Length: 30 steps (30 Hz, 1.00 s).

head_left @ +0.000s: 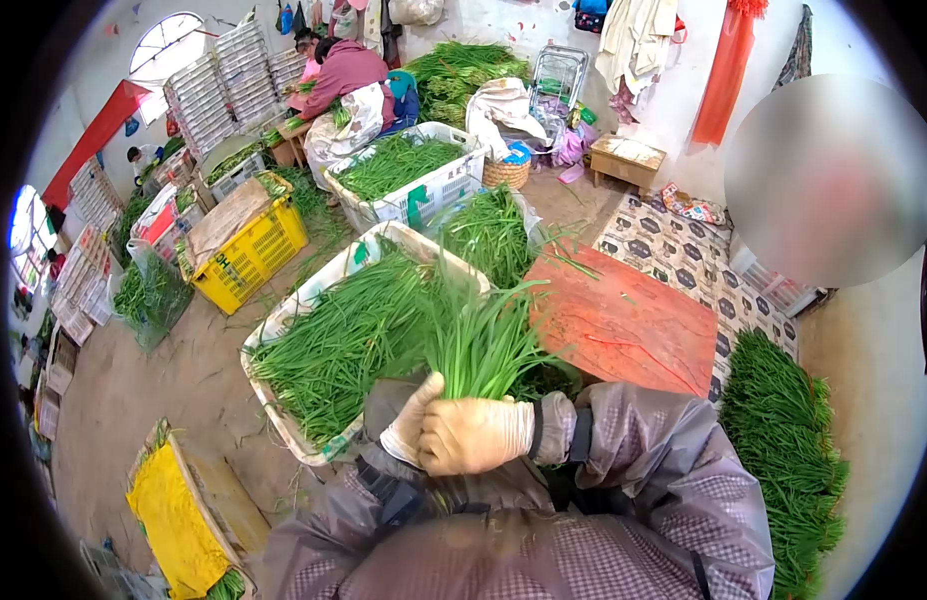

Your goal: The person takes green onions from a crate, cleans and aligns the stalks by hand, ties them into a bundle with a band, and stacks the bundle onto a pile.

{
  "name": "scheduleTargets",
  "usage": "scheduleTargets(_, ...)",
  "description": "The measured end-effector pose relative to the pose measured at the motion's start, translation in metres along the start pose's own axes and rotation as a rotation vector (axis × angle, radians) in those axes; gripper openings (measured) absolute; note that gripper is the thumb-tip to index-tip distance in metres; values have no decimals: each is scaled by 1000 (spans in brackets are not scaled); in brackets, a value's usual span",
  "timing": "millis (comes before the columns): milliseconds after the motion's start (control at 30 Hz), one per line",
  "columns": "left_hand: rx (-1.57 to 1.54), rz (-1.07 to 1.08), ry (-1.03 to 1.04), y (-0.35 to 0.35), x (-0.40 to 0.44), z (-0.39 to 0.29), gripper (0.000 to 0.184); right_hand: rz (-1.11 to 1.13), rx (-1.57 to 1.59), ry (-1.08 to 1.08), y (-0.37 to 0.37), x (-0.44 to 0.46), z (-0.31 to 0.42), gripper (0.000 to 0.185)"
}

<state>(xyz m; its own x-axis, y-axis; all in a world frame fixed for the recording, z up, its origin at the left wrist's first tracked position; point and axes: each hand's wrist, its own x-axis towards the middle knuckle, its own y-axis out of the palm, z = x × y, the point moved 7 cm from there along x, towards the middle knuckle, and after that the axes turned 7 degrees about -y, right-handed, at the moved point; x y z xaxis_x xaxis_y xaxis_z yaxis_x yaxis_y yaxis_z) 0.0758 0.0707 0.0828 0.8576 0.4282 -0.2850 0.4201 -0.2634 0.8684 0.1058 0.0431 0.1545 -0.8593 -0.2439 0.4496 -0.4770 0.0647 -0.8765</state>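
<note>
A bunch of garlic chives (484,345) stands upright in front of my chest, its long flat green leaves fanning out at the top. Around its lower end wraps my right hand (472,436), in a pale glove and closed. My left hand (409,425), also gloved, is closed against the left side of the same bunch; its thumb points up and its other fingers are partly hidden. Behind the bunch, a white plastic crate (274,408) is heaped with loose chives (334,335).
An orange-red board (624,318) lies to the right of the crate. A long pile of chives (784,460) runs along the right wall. Further off are another white crate (439,192), a yellow crate (252,255) and a seated person (354,80). A yellow cloth (176,520) covers a box front left.
</note>
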Motion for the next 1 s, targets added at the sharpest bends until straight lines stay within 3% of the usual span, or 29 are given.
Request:
scheduleTargets(67, -5, -128, -66, -5, -6, 6, 53, 165, 60, -44, 60, -22, 8, 17)
scheduleTargets(100, -111, -194, -113, -10, 1, 6, 30, 218, 97, -6, 75, -28, 9, 19)
scheduleTargets(167, -112, -127, -42, -29, 16, 9, 32, 321, 162, 76, 105, -40, 12, 24)
scheduleTargets(233, -38, -7, 191, -55, 32, 9, 35, 283, 371, 149, 32, -11, 10, 26)
scheduleTargets(267, 35, 53, 449, -71, 41, 10, 37, -11, 479, 174, 12, -10, 7, 26)
scheduleTargets(333, 103, 120, 799, -59, 38, 0, 41, -324, 724, 255, -4, -15, -3, 22)
scheduleTargets(400, -92, -17, 261, -58, 27, -2, 38, -601, 856, 333, -29, -26, -13, 19)
scheduleTargets(433, -187, -86, -10, -54, 24, 6, 37, -520, 953, 595, -28, -47, -17, 22)
scheduleTargets(500, -66, -94, 86, -52, 37, -4, 37, -243, 1305, 1070, 4, -112, -25, 27)
scheduleTargets(567, 132, -102, 226, -43, 42, -18, 41, 31, 1005, 1434, -17, -136, -39, 43)
scheduleTargets(633, 334, -118, 312, -33, 51, -30, 44, -137, 848, 1382, 2, -172, -51, 58)
scheduleTargets(700, 539, -145, 355, -27, 66, -41, 46, -448, 955, 1302, 2, -175, -59, 73)
scheduleTargets(733, 570, -159, 316, -32, 74, -44, 51, -562, 852, 1288, -6, -175, -63, 76)
scheduleTargets(800, 708, -200, 591, -20, 90, -59, 62, -785, 627, 1243, -25, -173, -69, 85)
scheduleTargets(833, 770, -213, 731, -14, 97, -65, 68, -761, 570, 1282, -29, -174, -72, 90)
scheduleTargets(867, 1107, -299, 782, -13, 106, -71, 80, -739, 516, 1324, -35, -176, -75, 95)
scheduleTargets(900, 856, -128, 749, -20, 134, -70, 76, -717, 464, 1369, -42, -179, -77, 101)
scheduleTargets(933, 302, 25, 529, -5, 150, -69, 76, -645, 281, 1386, -65, -173, -78, 95)
scheduleTargets(967, -247, 152, 280, 14, 164, -59, 76, -780, 335, 1415, -66, -185, -82, 93)
scheduleTargets(1000, 598, 17, 526, 28, 165, -69, 77, -915, 388, 1439, -62, -202, -86, 92)
